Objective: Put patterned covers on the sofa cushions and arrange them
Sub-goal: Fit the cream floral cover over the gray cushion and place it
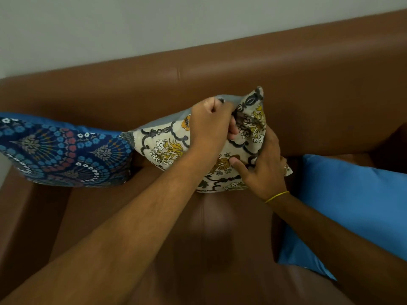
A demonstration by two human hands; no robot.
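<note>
A cushion in a cream cover (167, 144) with grey scrolls and yellow flowers stands on the brown sofa, in the middle. Grey-blue inner fabric shows at its top edge. My left hand (211, 122) is closed in a fist on the cover's top edge. My right hand (262, 166) presses on the cover's right side, fingers gripping the fabric. A cushion in a dark blue mandala cover (61, 153) lies to the left, touching the cream one. A plain bright blue cushion (352, 205) lies at the right.
The brown leather sofa (220, 80) has its backrest against a pale wall (132, 25). Its left armrest (13, 216) runs along the left edge. The seat seam (203, 227) lies in front of the cream cushion.
</note>
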